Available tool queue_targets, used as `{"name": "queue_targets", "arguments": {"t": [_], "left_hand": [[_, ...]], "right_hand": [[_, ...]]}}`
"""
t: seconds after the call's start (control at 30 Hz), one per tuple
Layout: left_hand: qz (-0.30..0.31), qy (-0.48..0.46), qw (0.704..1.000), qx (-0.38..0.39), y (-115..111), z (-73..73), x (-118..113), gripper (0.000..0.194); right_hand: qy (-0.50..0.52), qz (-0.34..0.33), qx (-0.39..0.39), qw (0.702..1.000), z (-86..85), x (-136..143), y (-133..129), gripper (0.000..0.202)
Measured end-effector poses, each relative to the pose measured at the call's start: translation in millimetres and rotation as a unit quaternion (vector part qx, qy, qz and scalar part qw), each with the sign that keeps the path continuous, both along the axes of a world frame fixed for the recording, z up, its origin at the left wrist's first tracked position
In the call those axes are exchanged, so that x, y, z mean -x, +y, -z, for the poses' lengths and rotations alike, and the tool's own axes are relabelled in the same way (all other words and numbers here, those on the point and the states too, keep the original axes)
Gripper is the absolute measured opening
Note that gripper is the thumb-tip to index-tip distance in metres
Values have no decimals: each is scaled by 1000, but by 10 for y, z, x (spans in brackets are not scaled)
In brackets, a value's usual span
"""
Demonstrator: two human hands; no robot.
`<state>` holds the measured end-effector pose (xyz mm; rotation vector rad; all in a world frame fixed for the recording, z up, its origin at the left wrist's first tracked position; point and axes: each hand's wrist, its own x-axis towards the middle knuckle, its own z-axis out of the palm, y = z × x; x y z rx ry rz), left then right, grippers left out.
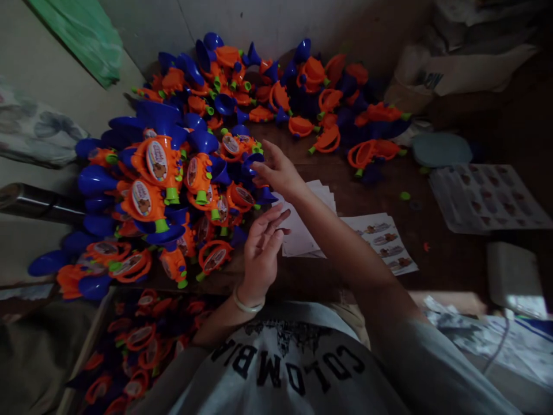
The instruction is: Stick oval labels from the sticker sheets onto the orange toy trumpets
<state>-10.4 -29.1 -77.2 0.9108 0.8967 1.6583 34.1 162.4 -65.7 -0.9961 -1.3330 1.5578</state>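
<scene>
My right hand (276, 168) reaches across to the right edge of a pile of labelled orange and blue toy trumpets (158, 161). Its fingers are apart beside a blue horn; whether they touch it cannot be made out. Below it, my left hand (264, 242) is raised with the palm turned up and the fingers spread and slightly curled, holding nothing. White sheets (302, 227) lie just right of my left hand. Partly under my right forearm is a sticker sheet (391, 245) with oval labels.
More toy trumpets (313, 75) lie along the wall at the back. A box of toys (142, 346) stands below the table's left edge. At the left is a dark metal flask (41, 202). On the right are a plastic tray of stickers (492, 196) and a light-blue lid (441, 150).
</scene>
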Motion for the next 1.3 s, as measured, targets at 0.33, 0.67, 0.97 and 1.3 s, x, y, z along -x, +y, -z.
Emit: {"name": "queue_targets", "arguments": {"t": [0.33,0.67,0.97,1.3], "left_hand": [[152,361,920,27,16,169,166,24],[317,710,628,31,96,159,-76,33],[135,654,740,-84,178,196,-34,19],[58,407,908,-81,408,-312,9,25]], "right_hand": [[-425,111,-112,891,328,-1879,-476,32],[-413,97,-93,901,586,-1736,-705,52],[-286,138,-205,926,420,-1620,-1057,26],[-267,138,-355,885,20,-1431,-1586,21]]}}
